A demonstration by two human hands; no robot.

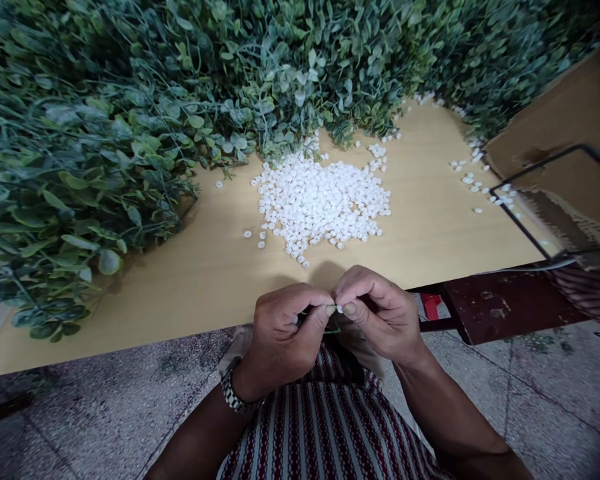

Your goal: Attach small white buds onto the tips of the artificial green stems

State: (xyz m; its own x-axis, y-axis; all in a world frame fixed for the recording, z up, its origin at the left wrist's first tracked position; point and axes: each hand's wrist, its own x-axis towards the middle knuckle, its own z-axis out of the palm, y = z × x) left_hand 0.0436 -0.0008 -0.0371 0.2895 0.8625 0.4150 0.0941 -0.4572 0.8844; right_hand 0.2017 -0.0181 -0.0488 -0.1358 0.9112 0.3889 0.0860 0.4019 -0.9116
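Close together at the table's front edge, both hands are closed in a pinch. My left hand (290, 327), with a metal watch (234, 390) on its wrist, grips a thin green stem (333, 331); most of the stem is hidden by the fingers. Between the thumb and forefinger of my right hand (380, 312) is a small white ring (339, 309), touching the stem's end. Whether the stem passes through the ring cannot be made out. Just beyond the hands, a heap of similar white rings (325, 197) lies on the table (200, 267).
Artificial leafy greenery (220, 73) is piled along the back and left of the table. At the right stand a torn cardboard box (560, 127) and a black wire frame (523, 230), with scattered rings near them. A dark red bench (510, 303) is below the table's right edge.
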